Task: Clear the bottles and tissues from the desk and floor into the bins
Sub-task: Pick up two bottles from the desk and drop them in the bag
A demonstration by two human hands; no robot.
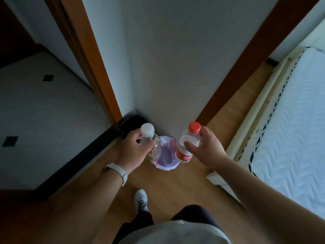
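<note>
Wood-floor corner point(175, 187), lined bin point(167, 169) at wall point(167, 67) — left hand point(133, 152) clamps white-capped bottle point(147, 131), right hand point(209, 148) red-capped bottle point(189, 140)

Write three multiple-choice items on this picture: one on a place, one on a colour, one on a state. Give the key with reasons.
1. Where does the black plastic bin stand?
A. In the wall corner, behind the bin lined with a pale purple bag
B. On a chair
C. On a shelf

2. What colour is the cap of the clear plastic bottle with a red label in the right hand?
A. White
B. Red
C. Blue

3. What is the left hand doing?
A. Hanging open and empty
B. Pressing flat on the floor
C. Gripping the white-capped clear plastic bottle

Key:
1 A: it sits on the floor where the walls meet, beyond the lined bin.
2 B: the cap above the fingers is plainly red.
3 C: its fingers curl round the bottle below the cap.
</note>
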